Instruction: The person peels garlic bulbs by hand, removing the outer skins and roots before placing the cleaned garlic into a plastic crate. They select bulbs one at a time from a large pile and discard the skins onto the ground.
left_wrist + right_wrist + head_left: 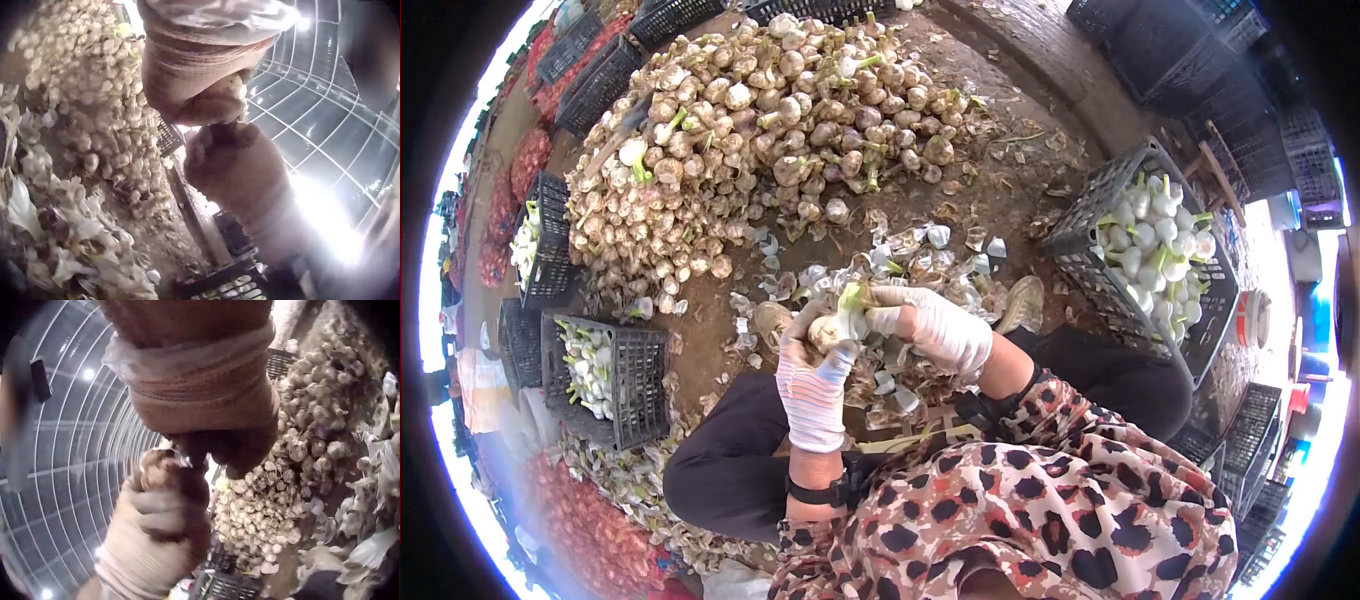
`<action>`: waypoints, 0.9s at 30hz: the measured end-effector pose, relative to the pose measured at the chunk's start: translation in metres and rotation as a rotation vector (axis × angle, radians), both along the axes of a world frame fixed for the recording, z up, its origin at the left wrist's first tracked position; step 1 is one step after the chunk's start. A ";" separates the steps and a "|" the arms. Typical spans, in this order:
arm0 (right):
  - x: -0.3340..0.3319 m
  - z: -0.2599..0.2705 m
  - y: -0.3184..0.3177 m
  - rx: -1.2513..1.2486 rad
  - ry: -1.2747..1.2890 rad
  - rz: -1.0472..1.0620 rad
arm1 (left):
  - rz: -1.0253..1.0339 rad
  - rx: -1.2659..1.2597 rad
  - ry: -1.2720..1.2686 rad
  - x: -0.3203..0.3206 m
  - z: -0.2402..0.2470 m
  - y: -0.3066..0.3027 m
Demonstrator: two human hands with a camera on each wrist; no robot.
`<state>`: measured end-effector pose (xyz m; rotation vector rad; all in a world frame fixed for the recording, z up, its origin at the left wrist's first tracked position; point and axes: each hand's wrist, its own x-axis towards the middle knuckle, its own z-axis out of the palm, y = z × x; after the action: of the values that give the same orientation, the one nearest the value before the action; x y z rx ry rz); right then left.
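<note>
In the head view my gloved left hand [813, 385] grips a garlic bulb [825, 333] above the lap, its root end facing left. My gloved right hand [945, 330] pinches the pale outer skin [853, 318] at the bulb's greenish stem side. Both hands meet closely at the bulb. From the right wrist, the right hand [206, 394] is above and the left hand [156, 531] below, in shadow. The left wrist view shows the left hand [194, 75] over the right hand [240, 178], mostly hiding the bulb.
A large heap of unpeeled garlic [780, 120] lies ahead. Peeled skins [910, 250] litter the ground between the feet. Black crates of white garlic stand at right [1100, 250] and left [650, 385]. Red net sacks [600, 520] lie at lower left.
</note>
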<state>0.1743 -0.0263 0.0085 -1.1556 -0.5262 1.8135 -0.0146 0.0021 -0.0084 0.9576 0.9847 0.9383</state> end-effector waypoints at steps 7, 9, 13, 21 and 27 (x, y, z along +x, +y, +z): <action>-0.018 -0.030 0.003 0.332 -0.715 -0.039 | -0.037 0.348 0.274 0.002 -0.014 -0.005; -0.024 -0.035 0.001 0.452 -0.883 -0.095 | -0.004 0.042 0.159 0.011 0.015 -0.006; -0.030 -0.050 0.006 0.483 -1.172 -0.027 | -0.034 -0.297 -0.182 -0.002 -0.016 0.001; -0.019 -0.032 0.005 0.116 -0.262 -0.006 | -0.073 -0.359 -0.184 0.007 -0.017 0.005; -0.022 -0.036 -0.003 0.364 -0.942 -0.012 | -0.084 0.112 0.191 0.001 -0.022 0.006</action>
<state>0.1526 -0.0290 -0.0272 -1.6906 -1.3091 0.9980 -0.0138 0.0085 -0.0299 1.1909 1.0521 0.8497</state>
